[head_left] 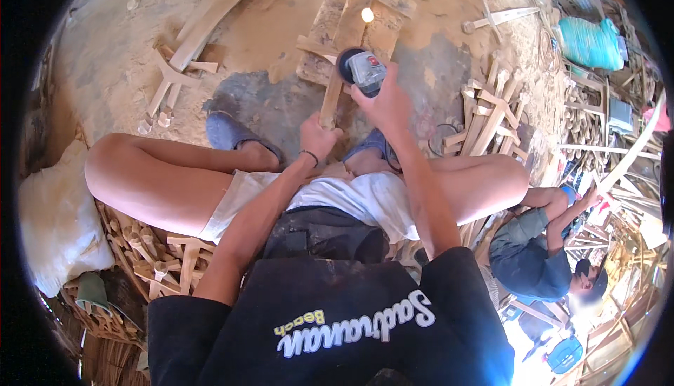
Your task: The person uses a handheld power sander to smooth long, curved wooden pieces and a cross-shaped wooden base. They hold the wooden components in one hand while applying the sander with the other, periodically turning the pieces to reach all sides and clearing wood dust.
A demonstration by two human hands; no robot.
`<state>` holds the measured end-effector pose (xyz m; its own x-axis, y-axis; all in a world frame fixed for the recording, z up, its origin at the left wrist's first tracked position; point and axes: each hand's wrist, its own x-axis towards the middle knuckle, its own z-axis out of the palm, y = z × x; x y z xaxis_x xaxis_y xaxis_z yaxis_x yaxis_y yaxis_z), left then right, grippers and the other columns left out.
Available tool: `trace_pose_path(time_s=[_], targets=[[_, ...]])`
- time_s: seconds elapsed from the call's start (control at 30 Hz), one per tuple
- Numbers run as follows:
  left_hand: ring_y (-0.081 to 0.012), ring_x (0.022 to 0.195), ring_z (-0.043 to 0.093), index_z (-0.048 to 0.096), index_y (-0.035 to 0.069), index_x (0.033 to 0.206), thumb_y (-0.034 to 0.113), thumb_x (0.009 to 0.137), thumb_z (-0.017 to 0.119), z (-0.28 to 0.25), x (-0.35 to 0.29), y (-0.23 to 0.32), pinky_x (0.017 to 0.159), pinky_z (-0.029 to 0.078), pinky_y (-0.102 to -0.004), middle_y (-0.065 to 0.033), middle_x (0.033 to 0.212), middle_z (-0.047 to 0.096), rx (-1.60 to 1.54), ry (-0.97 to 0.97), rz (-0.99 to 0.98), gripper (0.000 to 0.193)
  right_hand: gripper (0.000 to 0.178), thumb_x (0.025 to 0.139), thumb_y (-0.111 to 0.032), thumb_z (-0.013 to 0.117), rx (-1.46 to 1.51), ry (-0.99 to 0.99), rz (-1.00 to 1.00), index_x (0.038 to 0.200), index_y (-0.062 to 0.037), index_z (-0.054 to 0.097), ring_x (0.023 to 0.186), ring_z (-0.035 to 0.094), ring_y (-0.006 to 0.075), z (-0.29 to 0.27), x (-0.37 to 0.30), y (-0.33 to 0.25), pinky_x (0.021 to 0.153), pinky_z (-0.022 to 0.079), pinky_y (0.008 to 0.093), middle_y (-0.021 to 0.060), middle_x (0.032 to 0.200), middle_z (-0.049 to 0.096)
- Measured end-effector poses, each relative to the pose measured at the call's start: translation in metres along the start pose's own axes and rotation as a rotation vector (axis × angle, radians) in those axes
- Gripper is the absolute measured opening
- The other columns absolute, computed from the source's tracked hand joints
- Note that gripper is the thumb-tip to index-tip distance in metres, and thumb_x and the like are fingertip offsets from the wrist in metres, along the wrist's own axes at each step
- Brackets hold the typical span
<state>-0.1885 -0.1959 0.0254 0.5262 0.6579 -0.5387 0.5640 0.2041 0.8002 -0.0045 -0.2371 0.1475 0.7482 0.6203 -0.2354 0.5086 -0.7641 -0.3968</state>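
Observation:
My left hand (319, 137) is closed round the grip end of a wooden sword (333, 98). The sword points away from me, its blade lying over a low wooden block (319, 27) and its crossguard sticking out to the left. In my right hand (386, 105) is a grey angle grinder (368, 71) with a dark round disc. The disc sits at the sword near the crossguard; whether it touches the wood I cannot tell. Both my feet, in blue slippers (235, 140), rest on the floor on either side of the grip.
Wooden swords (172, 77) lie on the dusty floor at left, and a pile of them (491, 116) lies at right. More wooden pieces (151, 253) and a white sack (63, 217) are by my left leg. Another person (530, 253) sits at right, holding a long wooden blade (635, 147).

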Motion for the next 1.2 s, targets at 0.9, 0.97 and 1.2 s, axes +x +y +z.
trace_pose_path(time_s=[0.9, 0.97, 1.2], targets=[[-0.0337, 0.098, 0.077, 0.075, 0.000, 0.116, 0.019, 0.067, 0.092, -0.009, 0.009, -0.002, 0.093, 0.059, -0.0429, -0.0209, 0.103, 0.080, -0.009, -0.008, 0.065, 0.055, 0.080, 0.084, -0.049, 0.085, -0.053, -0.030, -0.178, 0.137, -0.0015, 0.048, 0.096, 0.076, 0.0501, 0.020, 0.043, -0.081, 0.081, 0.060, 0.0570, 0.0313, 0.101, 0.077], [-0.0359, 0.098, 0.077, 0.075, 0.000, 0.115, 0.019, 0.067, 0.092, -0.006, 0.010, -0.005, 0.092, 0.059, -0.0442, -0.0220, 0.102, 0.079, 0.004, 0.041, 0.130, 0.055, 0.080, 0.084, -0.049, 0.085, -0.038, 0.005, -0.230, 0.137, -0.0013, 0.048, 0.096, 0.076, 0.0499, 0.019, 0.044, -0.079, 0.081, 0.060, 0.0572, 0.0309, 0.101, 0.077], [-0.0401, 0.093, 0.077, 0.075, 0.001, 0.107, 0.020, 0.065, 0.090, -0.006, 0.009, -0.007, 0.086, 0.060, -0.0463, -0.0238, 0.096, 0.078, -0.053, 0.046, 0.100, 0.049, 0.083, 0.082, -0.047, 0.087, -0.036, -0.007, -0.174, 0.140, -0.0014, 0.048, 0.097, 0.076, 0.0489, 0.015, 0.022, -0.051, 0.082, 0.060, 0.0548, 0.0302, 0.104, 0.077]])
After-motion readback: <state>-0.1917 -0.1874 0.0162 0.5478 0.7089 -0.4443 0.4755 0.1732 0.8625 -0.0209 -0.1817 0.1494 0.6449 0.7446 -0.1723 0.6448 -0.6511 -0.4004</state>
